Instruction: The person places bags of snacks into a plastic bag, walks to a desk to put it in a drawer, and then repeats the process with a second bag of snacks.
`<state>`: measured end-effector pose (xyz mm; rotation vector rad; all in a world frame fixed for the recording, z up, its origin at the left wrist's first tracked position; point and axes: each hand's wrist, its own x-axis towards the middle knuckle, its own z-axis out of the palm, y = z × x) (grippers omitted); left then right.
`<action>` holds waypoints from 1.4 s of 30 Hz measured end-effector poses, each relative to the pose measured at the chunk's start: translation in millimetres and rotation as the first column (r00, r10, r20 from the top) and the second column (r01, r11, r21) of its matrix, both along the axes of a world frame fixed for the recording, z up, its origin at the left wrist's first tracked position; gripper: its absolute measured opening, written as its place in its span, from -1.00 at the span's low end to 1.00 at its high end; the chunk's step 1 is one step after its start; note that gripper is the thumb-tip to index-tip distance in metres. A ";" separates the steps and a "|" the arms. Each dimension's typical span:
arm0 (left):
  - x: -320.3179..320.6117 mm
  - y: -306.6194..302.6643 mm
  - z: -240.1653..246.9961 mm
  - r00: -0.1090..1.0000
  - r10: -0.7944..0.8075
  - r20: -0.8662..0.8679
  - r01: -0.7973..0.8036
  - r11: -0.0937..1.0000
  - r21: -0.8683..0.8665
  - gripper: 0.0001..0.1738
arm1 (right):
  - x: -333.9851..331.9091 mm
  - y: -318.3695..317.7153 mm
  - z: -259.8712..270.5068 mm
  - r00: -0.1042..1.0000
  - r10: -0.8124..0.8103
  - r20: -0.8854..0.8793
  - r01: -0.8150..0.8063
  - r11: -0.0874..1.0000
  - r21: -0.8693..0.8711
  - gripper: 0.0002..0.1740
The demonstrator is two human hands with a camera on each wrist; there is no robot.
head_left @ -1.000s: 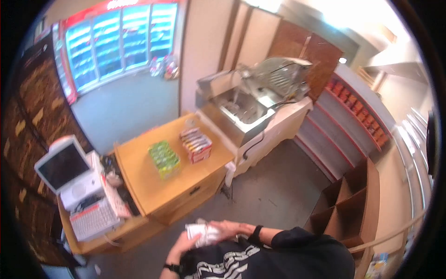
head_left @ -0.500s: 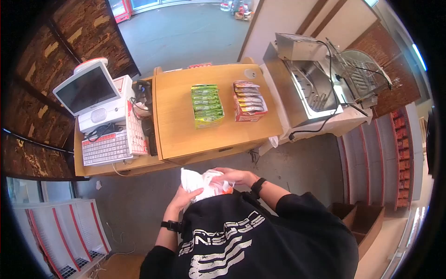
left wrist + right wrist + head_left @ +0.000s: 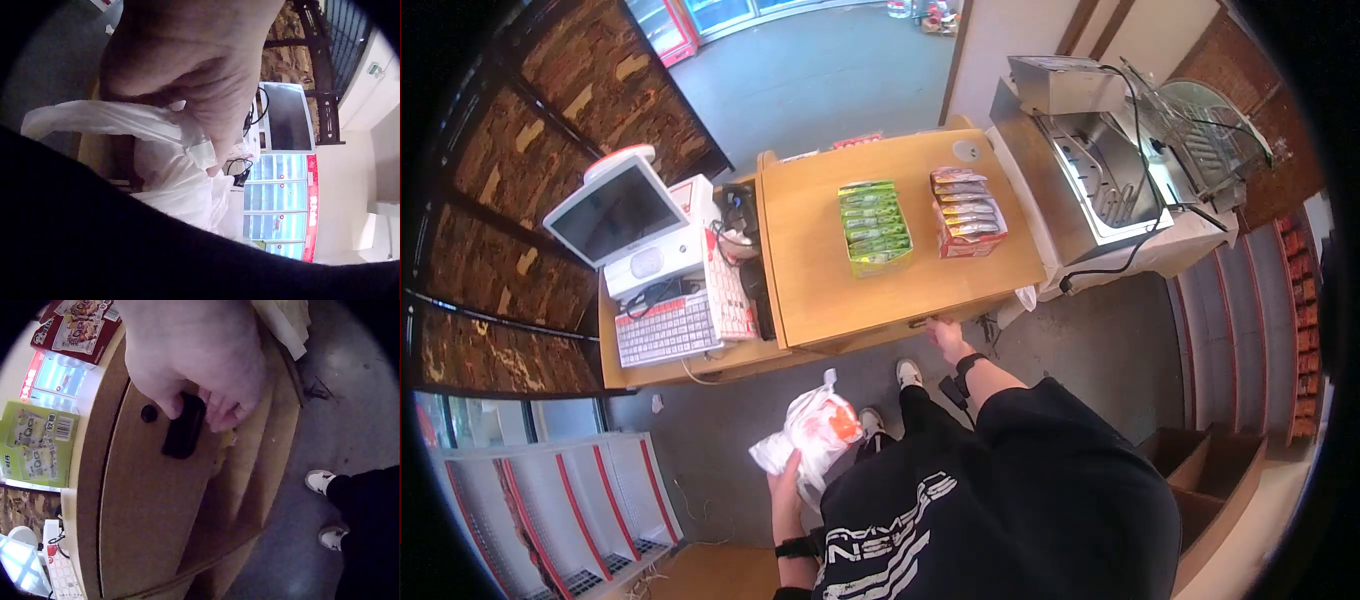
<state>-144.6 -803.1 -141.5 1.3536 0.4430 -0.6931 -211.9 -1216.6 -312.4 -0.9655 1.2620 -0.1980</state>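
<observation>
My left hand (image 3: 785, 487) holds a bundle of white plastic bags (image 3: 808, 436) with orange-red print, low in front of my body. In the left wrist view a loop of the white plastic (image 3: 94, 119) sticks out past the hand. My right hand (image 3: 946, 340) is at the front of the wooden counter (image 3: 820, 300). Seen from the right wrist, its thumb and curled fingers grip the black handle (image 3: 182, 440) on the drawer front (image 3: 144, 506). A round black lock (image 3: 149, 413) sits beside the handle.
On the counter stand a green box of packets (image 3: 875, 230) and a red one (image 3: 967, 215). A cash register (image 3: 635, 240) is at the left, a metal fryer (image 3: 1090, 180) at the right. Shelves (image 3: 560, 510) stand behind on the left, a cardboard box (image 3: 1210, 470) on the right.
Both hands were together on the white bags. My right hand has let go and reached forward to the drawer handle; the left has lowered the bags. The view has tilted down towards the counter.
</observation>
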 end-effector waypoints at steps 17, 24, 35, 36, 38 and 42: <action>28.8 -24.9 41.4 0.985 -0.093 0.149 0.084 0.994 0.066 -0.33 | -16.8 12.2 -9.7 0.991 0.076 0.111 -0.073 0.997 -0.031 -0.78; 35.8 -72.9 50.8 0.926 -0.310 0.215 0.269 0.942 0.198 -0.37 | -47.0 33.8 6.8 0.989 0.106 0.105 -0.105 0.994 -0.008 -0.77; 46.1 -138.5 25.2 0.851 -0.526 -0.005 0.526 0.850 0.045 -0.43 | -108.4 72.9 36.5 0.975 0.203 0.090 -0.212 0.972 0.098 -0.69; 45.9 -142.6 23.8 0.832 -0.554 -0.040 0.555 0.832 0.013 -0.42 | -107.6 73.0 36.2 0.975 0.204 0.082 -0.212 0.972 0.102 -0.69; 45.1 -148.7 21.9 0.814 -0.575 -0.079 0.579 0.814 0.043 -0.42 | -105.6 72.3 36.4 0.982 0.163 0.093 -0.169 0.983 0.065 -0.76; 45.3 -148.1 6.3 0.888 -0.459 0.025 0.451 0.882 0.135 -0.45 | -107.4 71.0 40.6 0.979 0.193 0.063 -0.198 0.976 0.095 -0.75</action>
